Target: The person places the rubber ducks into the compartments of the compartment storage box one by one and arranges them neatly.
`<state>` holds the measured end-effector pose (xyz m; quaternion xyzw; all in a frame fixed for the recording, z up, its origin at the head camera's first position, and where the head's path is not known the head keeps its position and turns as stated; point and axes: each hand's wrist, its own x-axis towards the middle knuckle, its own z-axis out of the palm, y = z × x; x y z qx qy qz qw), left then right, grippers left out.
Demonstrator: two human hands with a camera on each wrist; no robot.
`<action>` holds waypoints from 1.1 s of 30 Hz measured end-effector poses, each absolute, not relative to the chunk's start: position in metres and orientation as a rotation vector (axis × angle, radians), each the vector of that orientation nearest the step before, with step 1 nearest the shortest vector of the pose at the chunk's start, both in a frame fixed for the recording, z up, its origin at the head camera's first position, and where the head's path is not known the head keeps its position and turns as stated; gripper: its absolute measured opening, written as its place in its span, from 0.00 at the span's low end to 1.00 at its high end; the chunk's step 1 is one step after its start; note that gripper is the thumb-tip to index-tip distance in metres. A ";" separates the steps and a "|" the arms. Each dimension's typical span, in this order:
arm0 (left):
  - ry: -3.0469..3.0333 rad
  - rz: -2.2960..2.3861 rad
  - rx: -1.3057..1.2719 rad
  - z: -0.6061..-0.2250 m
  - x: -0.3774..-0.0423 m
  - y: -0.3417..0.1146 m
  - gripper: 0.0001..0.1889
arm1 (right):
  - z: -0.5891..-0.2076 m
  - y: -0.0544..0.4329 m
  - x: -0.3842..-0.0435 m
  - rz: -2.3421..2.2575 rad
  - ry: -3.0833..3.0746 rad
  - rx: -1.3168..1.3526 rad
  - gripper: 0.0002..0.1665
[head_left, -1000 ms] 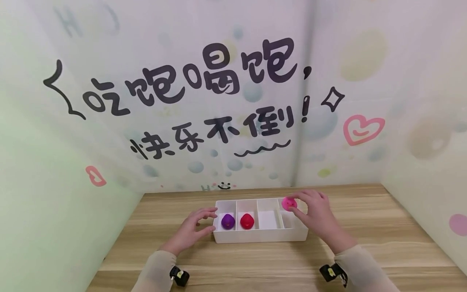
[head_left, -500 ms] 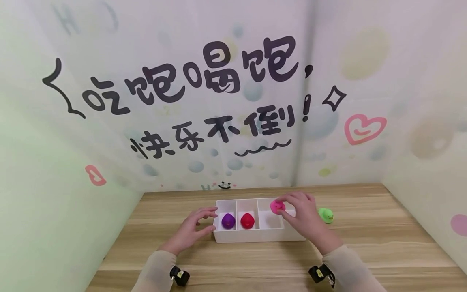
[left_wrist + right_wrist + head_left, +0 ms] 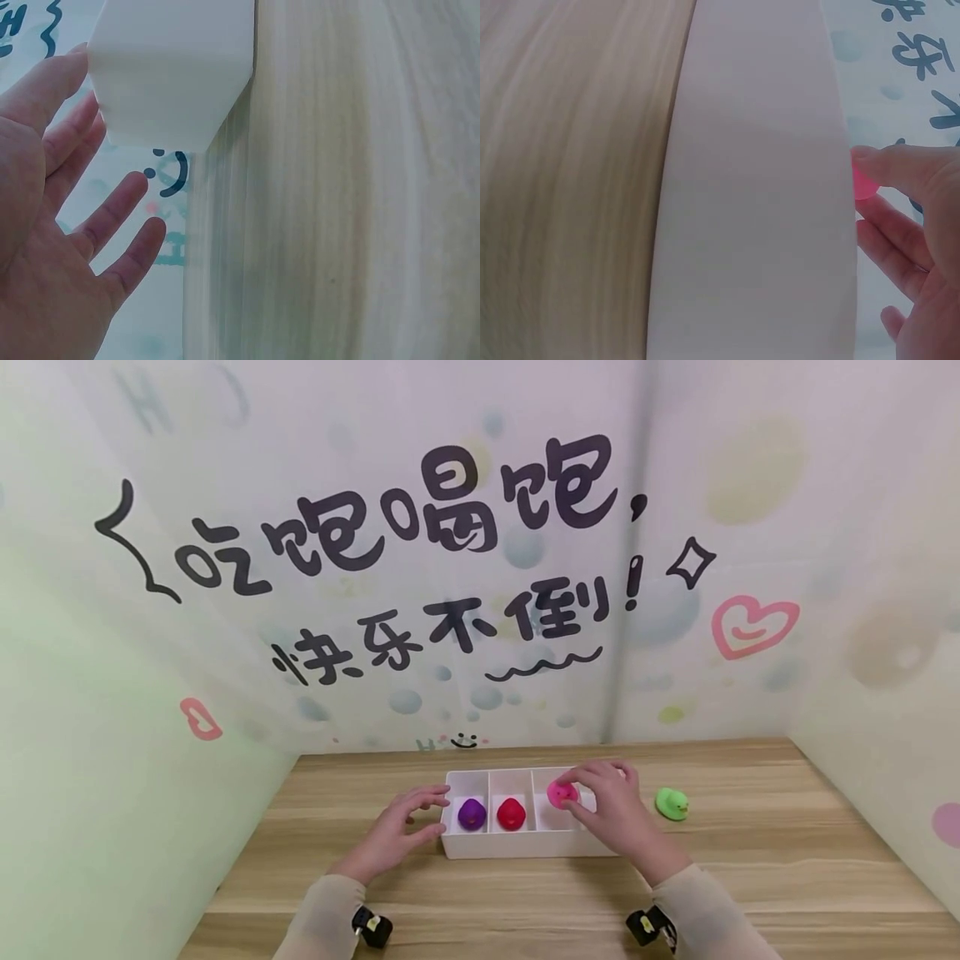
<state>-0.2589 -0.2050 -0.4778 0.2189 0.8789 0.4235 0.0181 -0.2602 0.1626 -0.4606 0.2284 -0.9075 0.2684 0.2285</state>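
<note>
A white box (image 3: pixel 517 845) with a row of compartments stands on the table. My right hand (image 3: pixel 611 802) pinches a pink toy duck (image 3: pixel 561 793) between thumb and fingers, over the third compartment from the left. In the right wrist view the front wall of the box hides part of this pink duck (image 3: pixel 865 182). At the box's left end, my left hand (image 3: pixel 393 831) has its fingers spread, with fingertips right at the edge. A purple toy duck (image 3: pixel 472 814) sits in the leftmost compartment, and a red toy duck (image 3: pixel 512 814) in the second. My right hand covers much of the rightmost compartment.
To the right of the box, a light green toy duck (image 3: pixel 672 803) lies on the wooden table (image 3: pixel 750 860). A printed wall panel (image 3: pixel 450 710) rises behind the table's back edge, and plain walls close in both sides.
My right hand has moved left with the pink duck, from above the rightmost compartment to the third, and lowered slightly. This uncovers the green duck. My left hand stays at the box's end.
</note>
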 end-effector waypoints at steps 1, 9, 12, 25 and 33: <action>2.731 1.313 0.679 -0.478 -0.259 -0.205 0.21 | -0.461 0.162 -0.261 0.736 -2.491 0.634 0.18; 2.735 1.315 0.697 -0.478 -0.260 -0.204 0.20 | -0.467 0.159 -0.263 0.742 -2.479 0.697 0.17; 2.731 1.317 0.700 -0.478 -0.260 -0.204 0.21 | -0.467 0.158 -0.264 0.735 -2.499 0.730 0.17; 2.731 1.315 0.692 -0.478 -0.259 -0.204 0.19 | -0.466 0.152 -0.273 0.577 -2.680 0.711 0.14; 2.740 1.313 0.681 -0.479 -0.260 -0.205 0.19 | -0.465 0.146 -0.281 0.576 -2.779 0.665 0.12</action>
